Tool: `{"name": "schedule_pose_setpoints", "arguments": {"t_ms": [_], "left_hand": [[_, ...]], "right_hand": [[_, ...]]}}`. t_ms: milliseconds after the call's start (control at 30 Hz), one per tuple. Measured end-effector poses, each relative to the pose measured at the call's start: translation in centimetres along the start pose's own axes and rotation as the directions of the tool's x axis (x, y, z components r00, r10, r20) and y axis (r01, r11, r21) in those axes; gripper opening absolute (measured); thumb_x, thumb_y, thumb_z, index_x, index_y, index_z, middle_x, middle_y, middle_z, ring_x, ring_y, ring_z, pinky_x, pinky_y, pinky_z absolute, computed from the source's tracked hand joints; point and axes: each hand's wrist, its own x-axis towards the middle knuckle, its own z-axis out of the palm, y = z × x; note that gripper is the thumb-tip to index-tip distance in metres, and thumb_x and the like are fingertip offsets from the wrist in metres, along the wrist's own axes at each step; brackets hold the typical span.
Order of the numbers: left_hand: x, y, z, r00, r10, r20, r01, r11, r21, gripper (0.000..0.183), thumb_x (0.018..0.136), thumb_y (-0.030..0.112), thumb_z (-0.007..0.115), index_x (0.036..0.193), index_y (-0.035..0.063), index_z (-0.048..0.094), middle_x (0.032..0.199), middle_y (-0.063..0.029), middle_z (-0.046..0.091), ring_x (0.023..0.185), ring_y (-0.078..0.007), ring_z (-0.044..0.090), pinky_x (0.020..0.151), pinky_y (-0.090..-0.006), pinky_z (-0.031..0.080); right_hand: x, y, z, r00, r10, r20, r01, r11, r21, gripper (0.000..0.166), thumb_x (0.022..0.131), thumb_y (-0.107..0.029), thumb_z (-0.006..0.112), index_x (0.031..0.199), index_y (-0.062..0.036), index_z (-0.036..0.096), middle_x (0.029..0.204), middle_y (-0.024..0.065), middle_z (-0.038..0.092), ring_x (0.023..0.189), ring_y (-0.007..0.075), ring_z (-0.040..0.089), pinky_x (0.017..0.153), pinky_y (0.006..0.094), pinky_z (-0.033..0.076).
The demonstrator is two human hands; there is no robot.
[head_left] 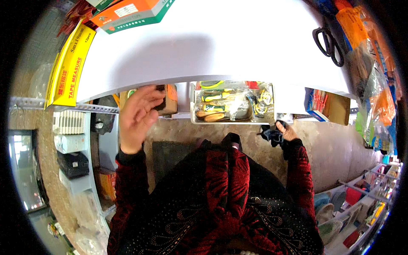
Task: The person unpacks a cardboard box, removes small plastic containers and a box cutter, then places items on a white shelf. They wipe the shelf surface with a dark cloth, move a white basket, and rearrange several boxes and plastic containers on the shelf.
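My left hand (140,116) is raised at the left, its fingers apart and slightly blurred, with nothing in it. Behind its fingertips is a cardboard box (171,99) on the lower shelf. My right hand (287,131) grips a crumpled black cloth (271,135), just below the right corner of a white plastic basket (233,123). Inside the basket lie several tools with yellow-and-black handles (214,96), wooden handles (214,117) and some clear plastic wrapping.
A white shelf top (255,41) spans the upper view. On it are a yellow tape measure box (72,63), an orange-and-green box (134,16) and black-handled scissors (330,46). An open carton (338,108) sits lower right. Plastic-wrapped goods (373,86) hang at the right.
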Motion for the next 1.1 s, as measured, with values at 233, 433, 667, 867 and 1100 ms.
{"name": "schedule_pose_setpoints", "arguments": {"t_ms": [233,433,667,867,1100], "left_hand": [[-0.7,-6.6,-0.3,0.705,-0.638,0.309,0.648,0.757,0.084,0.033,0.089,0.02,0.054,0.112,-0.0022,0.054,0.102,-0.0126,0.061,0.095,-0.0238,0.06,0.084,-0.0335,0.047],[-5.4,-21.8,1.7,0.508,-0.855,-0.103,0.847,0.517,-0.12,0.048,0.087,0.024,0.057,0.128,0.0063,0.041,0.125,-0.0083,0.044,0.115,-0.0228,0.045,0.091,-0.038,0.043],[-6.0,-28.3,1.7,0.714,-0.648,0.265,0.659,0.75,0.058,0.062,0.077,0.006,0.066,0.131,0.008,0.036,0.12,-0.0071,0.047,0.111,-0.0241,0.049,0.094,-0.0357,0.042],[-4.2,-26.9,1.3,0.545,-0.811,0.21,0.831,0.491,-0.261,0.066,0.069,-0.008,0.051,0.132,0.0078,0.04,0.106,-0.01,0.055,0.092,-0.017,0.055,0.074,-0.026,0.048],[-4.9,-25.7,1.9,0.678,-0.691,0.251,0.734,0.656,-0.177,0.071,0.059,-0.01,0.046,0.129,0.0013,0.041,0.104,-0.0078,0.056,0.077,-0.0143,0.048,0.058,-0.0232,0.041]], "right_hand": [[4.5,-3.7,-0.8,1.0,0.016,0.013,-0.01,0.921,-0.389,0.095,0.072,-0.075,0.048,0.119,0.0062,0.048,0.111,0.0249,0.056,0.106,0.032,0.052,0.091,0.0381,0.039],[6.3,-4.8,-0.6,0.991,-0.086,0.102,0.121,0.905,-0.408,0.085,0.072,-0.066,0.053,0.118,0.0051,0.049,0.106,0.0206,0.06,0.099,0.0309,0.055,0.088,0.0385,0.041],[5.2,-5.4,1.0,0.998,0.004,0.061,0.024,0.89,-0.456,0.062,0.074,-0.022,0.059,0.126,0.0043,0.038,0.102,0.0217,0.06,0.091,0.027,0.057,0.082,0.0341,0.044],[2.2,1.3,4.0,0.983,-0.18,-0.041,0.158,0.936,-0.316,0.05,0.073,-0.013,0.056,0.118,0.0036,0.042,0.091,0.0239,0.062,0.086,0.0328,0.061,0.073,0.0393,0.047],[-6.6,-1.0,7.8,0.988,-0.014,-0.153,-0.002,0.995,-0.101,0.038,0.073,-0.002,0.053,0.111,0.0045,0.05,0.094,0.0128,0.062,0.085,0.0155,0.053,0.076,0.0313,0.044]]}}
